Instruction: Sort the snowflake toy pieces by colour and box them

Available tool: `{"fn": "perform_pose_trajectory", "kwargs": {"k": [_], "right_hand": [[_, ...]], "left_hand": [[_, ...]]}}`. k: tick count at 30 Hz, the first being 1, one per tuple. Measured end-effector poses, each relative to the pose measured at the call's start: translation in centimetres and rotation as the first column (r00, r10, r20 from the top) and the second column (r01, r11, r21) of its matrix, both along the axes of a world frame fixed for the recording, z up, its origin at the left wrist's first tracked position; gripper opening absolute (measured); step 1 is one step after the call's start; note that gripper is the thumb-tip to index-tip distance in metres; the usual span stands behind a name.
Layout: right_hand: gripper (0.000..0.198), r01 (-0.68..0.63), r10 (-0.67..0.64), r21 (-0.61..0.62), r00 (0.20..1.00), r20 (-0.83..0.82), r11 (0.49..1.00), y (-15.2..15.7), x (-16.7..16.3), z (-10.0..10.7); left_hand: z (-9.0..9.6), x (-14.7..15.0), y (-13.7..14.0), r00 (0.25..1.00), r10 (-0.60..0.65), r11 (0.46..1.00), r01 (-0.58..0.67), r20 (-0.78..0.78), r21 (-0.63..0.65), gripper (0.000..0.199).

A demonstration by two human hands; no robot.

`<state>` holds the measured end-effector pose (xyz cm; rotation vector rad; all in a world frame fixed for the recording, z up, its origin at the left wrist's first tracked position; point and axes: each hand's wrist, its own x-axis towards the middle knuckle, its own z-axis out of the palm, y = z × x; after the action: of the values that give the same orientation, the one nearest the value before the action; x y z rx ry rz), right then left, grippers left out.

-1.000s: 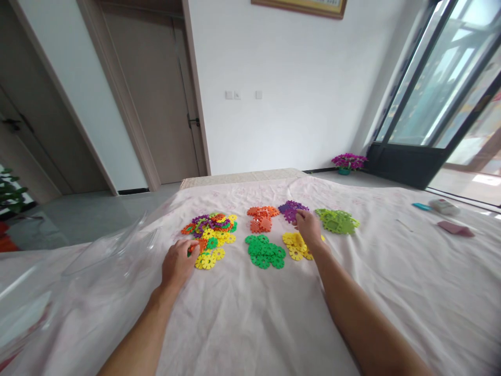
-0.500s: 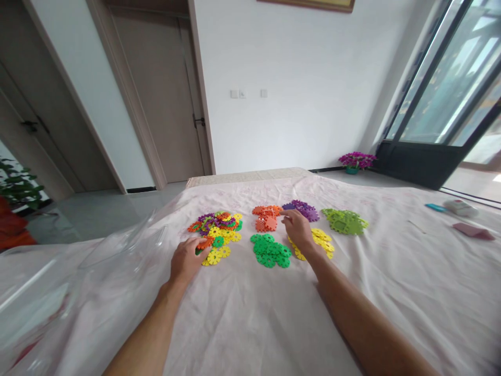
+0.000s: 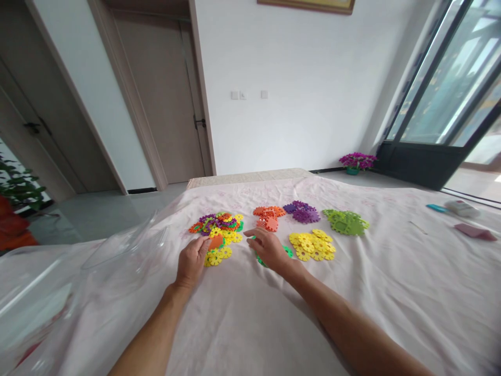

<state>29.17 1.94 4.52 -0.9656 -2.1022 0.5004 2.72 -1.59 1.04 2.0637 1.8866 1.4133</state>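
Piles: six were in view; one green pile (image 3: 288,251), one yellow pile (image 3: 312,244) to its right, one orange-red pile (image 3: 269,212) and one purple pile (image 3: 307,215) beyond it, one lime pile (image 3: 347,223) farther right, one mixed pile (image 3: 215,223) left.
Right hand (image 3: 270,248): hovered over the green pile, fingers parted, seemingly empty.
Left hand (image 3: 191,258): pinched one orange piece (image 3: 216,242).
Orange piece: jutted from the left fingertips, left of the green pile.

A wrinkled pale-pink cloth (image 3: 235,324) carries a multicoloured heap of flat, notched plastic pieces (image 3: 219,223). Rightward lie single-colour piles: orange pieces (image 3: 270,212), purple pieces (image 3: 306,213), green discs (image 3: 288,251), yellow discs (image 3: 313,244), lime-green pieces (image 3: 346,223).
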Motion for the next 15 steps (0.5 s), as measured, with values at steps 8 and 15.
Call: {"fn": "perform_pose_trajectory", "kwargs": {"k": [8, 15], "right_hand": [[0.017, -0.142, 0.135, -0.189, 0.990, -0.051, 0.972, -1.6, -1.7, -0.5], [0.025, 0.094, -0.166, -0.304, 0.961, -0.222, 0.948, 1.9, 0.2, -1.0]], "left_hand": [[0.6, 3.8, -1.3, 0.945, -0.327, 0.935, 0.322, -0.010, -0.146, 0.035], [0.6, 2.0, -0.9, 0.987, -0.150, 0.983, 0.155, 0.052, -0.098, 0.040]]}}
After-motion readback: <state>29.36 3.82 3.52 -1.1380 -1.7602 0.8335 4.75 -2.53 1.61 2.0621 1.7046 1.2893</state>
